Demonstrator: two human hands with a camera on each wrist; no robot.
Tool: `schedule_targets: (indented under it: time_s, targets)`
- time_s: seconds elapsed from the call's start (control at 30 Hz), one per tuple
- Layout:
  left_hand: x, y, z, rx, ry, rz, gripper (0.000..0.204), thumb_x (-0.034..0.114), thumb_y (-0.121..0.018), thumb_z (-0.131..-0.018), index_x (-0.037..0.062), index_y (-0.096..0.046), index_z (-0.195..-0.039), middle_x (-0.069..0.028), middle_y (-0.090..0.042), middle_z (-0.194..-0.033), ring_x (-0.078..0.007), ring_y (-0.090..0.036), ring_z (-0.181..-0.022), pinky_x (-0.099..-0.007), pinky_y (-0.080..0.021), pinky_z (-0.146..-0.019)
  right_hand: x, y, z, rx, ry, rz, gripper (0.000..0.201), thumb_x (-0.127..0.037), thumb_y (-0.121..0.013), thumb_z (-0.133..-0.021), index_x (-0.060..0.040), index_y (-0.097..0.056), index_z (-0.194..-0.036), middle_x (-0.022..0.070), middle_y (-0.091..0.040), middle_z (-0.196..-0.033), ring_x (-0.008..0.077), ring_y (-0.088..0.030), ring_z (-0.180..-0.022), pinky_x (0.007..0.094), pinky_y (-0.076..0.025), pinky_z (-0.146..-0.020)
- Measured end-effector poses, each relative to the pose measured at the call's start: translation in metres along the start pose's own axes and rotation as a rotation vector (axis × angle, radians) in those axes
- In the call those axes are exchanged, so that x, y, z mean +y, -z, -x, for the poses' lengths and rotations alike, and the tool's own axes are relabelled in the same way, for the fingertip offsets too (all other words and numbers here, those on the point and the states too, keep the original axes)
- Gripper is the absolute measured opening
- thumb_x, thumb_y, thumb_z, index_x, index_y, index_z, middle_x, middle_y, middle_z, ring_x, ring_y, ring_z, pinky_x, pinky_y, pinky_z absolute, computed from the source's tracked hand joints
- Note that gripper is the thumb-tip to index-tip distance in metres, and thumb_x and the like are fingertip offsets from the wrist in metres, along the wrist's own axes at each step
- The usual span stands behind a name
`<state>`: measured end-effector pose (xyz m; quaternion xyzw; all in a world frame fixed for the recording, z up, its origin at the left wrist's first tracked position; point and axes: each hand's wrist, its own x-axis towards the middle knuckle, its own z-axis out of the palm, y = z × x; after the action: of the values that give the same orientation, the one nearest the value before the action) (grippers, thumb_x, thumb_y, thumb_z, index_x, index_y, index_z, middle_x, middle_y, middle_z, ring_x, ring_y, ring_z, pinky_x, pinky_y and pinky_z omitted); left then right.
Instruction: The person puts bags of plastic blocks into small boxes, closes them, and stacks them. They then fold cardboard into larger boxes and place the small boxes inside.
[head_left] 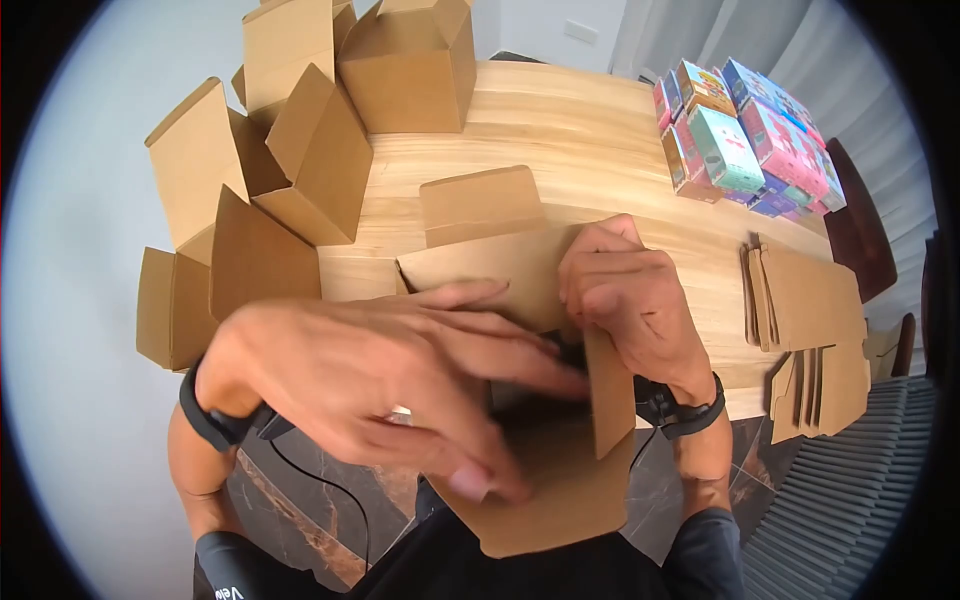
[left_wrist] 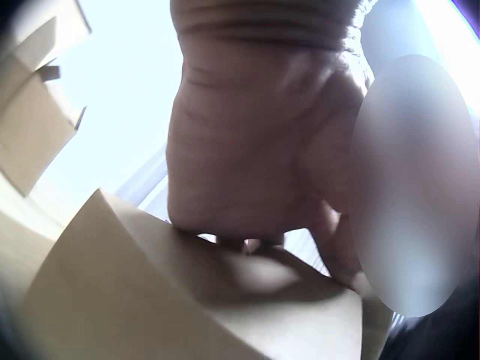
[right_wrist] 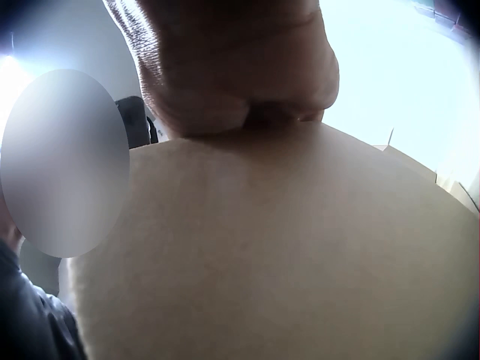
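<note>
A brown cardboard box (head_left: 545,505) stands partly folded at the near edge of the table, its flaps spread and its inside dark. My right hand (head_left: 635,290) grips the top edge of its right wall with curled fingers; the right wrist view shows that wall (right_wrist: 285,240) close up, below the hand. Over the opening stretches my left hand (head_left: 370,365), fingers extended and blurred, their tips reaching across the box's inside. In the left wrist view the left palm (left_wrist: 247,150) is above a bent cardboard panel (left_wrist: 112,277). The box's far flap (head_left: 480,205) lies toward the table's middle.
Several opened cardboard boxes (head_left: 410,90) stand at the left and back left. Colourful small packages (head_left: 725,145) are stacked at the back right. Flattened cardboard pieces (head_left: 810,300) lie along the right edge of the wooden table (head_left: 580,130). A cable (head_left: 350,495) hangs near the left arm.
</note>
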<state>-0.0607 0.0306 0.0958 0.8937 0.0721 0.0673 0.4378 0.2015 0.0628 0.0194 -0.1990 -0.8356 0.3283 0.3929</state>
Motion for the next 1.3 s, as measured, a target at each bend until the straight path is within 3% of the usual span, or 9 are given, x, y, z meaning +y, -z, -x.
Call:
schedule_targets:
  time_s: [0.1, 0.3, 0.47, 0.6, 0.8, 0.9, 0.97, 1.07, 1.3]
  targets:
    - [0.002, -0.028, -0.006, -0.018, 0.242, -0.380, 0.031, 0.018, -0.075, -0.081, 0.0100, -0.075, -0.111, -0.0174, -0.051, -0.147, -0.0355, -0.042, -0.145, -0.0651, -0.020, -0.123, -0.015, -0.006, -0.006, -0.009, -0.036, 0.239, 0.019, -0.018, -0.071, -0.093, -0.0058, -0.068, -0.079, 0.0039, -0.060, -0.072, 0.0241, -0.057, -0.080, 0.0353, -0.038, -0.083]
    - [-0.029, -0.063, 0.000, 0.991, 0.304, -0.261, 0.056, 0.007, -0.073, -0.082, 0.0017, -0.057, -0.136, -0.0210, -0.046, -0.150, -0.0493, -0.036, -0.145, -0.0651, -0.025, -0.120, -0.030, -0.019, -0.014, 0.066, -0.101, 0.470, 0.023, -0.005, -0.080, -0.082, -0.0060, -0.062, -0.098, 0.0100, -0.060, -0.105, 0.0292, -0.056, -0.091, 0.0389, -0.041, -0.089]
    - [-0.005, -0.051, 0.001, 0.547, 0.560, -0.610, 0.068, 0.039, -0.091, -0.072, 0.0197, -0.069, -0.134, -0.0187, -0.033, -0.166, -0.0474, -0.028, -0.152, -0.0570, -0.026, -0.122, -0.031, -0.028, -0.014, 0.162, -0.104, 0.579, 0.027, -0.003, -0.079, -0.083, -0.0057, -0.062, -0.104, 0.0116, -0.059, -0.106, 0.0308, -0.058, -0.086, 0.0403, -0.047, -0.082]
    - [-0.023, -0.062, 0.001, 0.758, 0.518, -0.429, 0.063, 0.040, -0.086, -0.080, 0.0154, -0.068, -0.136, -0.0193, -0.035, -0.164, -0.0454, -0.028, -0.152, -0.0555, -0.024, -0.124, -0.045, -0.016, 0.034, 0.321, 0.128, 0.112, 0.033, -0.012, -0.084, -0.080, -0.0045, -0.070, -0.109, 0.0143, -0.069, -0.107, 0.0291, -0.067, -0.089, 0.0361, -0.053, -0.068]
    - [-0.019, -0.049, 0.010, 0.837, 0.477, -0.026, 0.106, 0.086, -0.028, -0.094, -0.0022, -0.048, -0.151, -0.0207, -0.035, -0.164, -0.0371, -0.030, -0.152, -0.0503, -0.021, -0.124, -0.080, -0.023, 0.044, 0.216, 0.046, 0.547, 0.040, -0.018, -0.087, -0.075, -0.0053, -0.077, -0.112, 0.0129, -0.071, -0.119, 0.0241, -0.068, -0.087, 0.0298, -0.052, -0.066]
    - [-0.014, -0.036, 0.021, 0.742, 0.420, -0.042, 0.081, 0.059, -0.056, -0.098, 0.0025, -0.043, -0.155, -0.0253, -0.031, -0.163, -0.0437, -0.029, -0.150, -0.0522, -0.022, -0.123, -0.086, -0.024, 0.034, 0.224, 0.041, 0.671, 0.037, -0.018, -0.085, -0.074, -0.0062, -0.078, -0.109, 0.0127, -0.071, -0.122, 0.0235, -0.068, -0.093, 0.0301, -0.052, -0.070]
    - [-0.011, -0.031, 0.020, 0.768, 0.478, 0.097, 0.105, 0.079, -0.060, -0.087, 0.0006, -0.044, -0.155, -0.0211, -0.034, -0.164, -0.0379, -0.030, -0.152, -0.0505, -0.022, -0.124, -0.087, -0.026, 0.032, 0.224, 0.101, 0.756, 0.034, -0.018, -0.084, -0.075, -0.0062, -0.078, -0.106, 0.0129, -0.071, -0.123, 0.0241, -0.067, -0.095, 0.0324, -0.052, -0.075]
    - [-0.009, -0.040, 0.008, 0.663, 0.612, -0.274, 0.102, 0.030, -0.094, -0.070, 0.0108, -0.044, -0.157, -0.0197, -0.023, -0.168, -0.0407, -0.027, -0.151, -0.0511, -0.026, -0.123, -0.086, -0.030, 0.033, 0.087, 0.019, 0.894, 0.034, -0.018, -0.081, -0.077, -0.0054, -0.076, -0.108, 0.0148, -0.067, -0.131, 0.0274, -0.064, -0.108, 0.0397, -0.050, -0.088]
    - [-0.016, -0.055, -0.004, 0.820, 0.706, -0.309, 0.100, 0.026, -0.093, -0.073, 0.0130, -0.041, -0.158, -0.0197, -0.016, -0.170, -0.0427, -0.021, -0.154, -0.0527, -0.027, -0.123, -0.067, -0.041, 0.040, 0.070, -0.183, 0.652, 0.038, -0.017, -0.078, -0.082, 0.0018, -0.068, -0.114, 0.0284, -0.046, -0.151, 0.0449, -0.050, -0.131, 0.0501, -0.048, -0.102]
